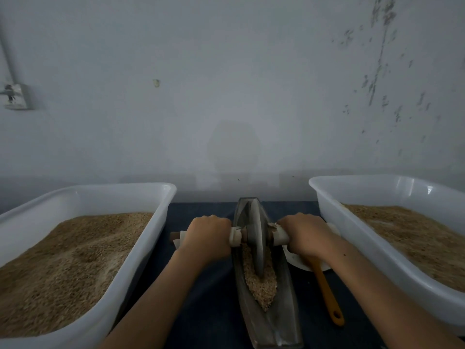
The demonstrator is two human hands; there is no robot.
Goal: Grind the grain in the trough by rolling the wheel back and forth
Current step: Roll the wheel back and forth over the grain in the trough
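Head view: your left hand (207, 234) is wrapped around the left end of the axle handle (236, 236), fingers curled over it. Your right hand (305, 235) grips the right end the same way. The wheel (258, 238) stands upright in the trough (266, 321), toward its far half. Grain (261, 285) lies in the trough's groove near side of the wheel, touching its rim. Left tub (100, 195) and right tub (377, 182) both hold grain. An orange-handled tool (327, 295) lies right of the trough, its head on a white dish (297, 260) under your right wrist. All on a dark cloth (206, 298).
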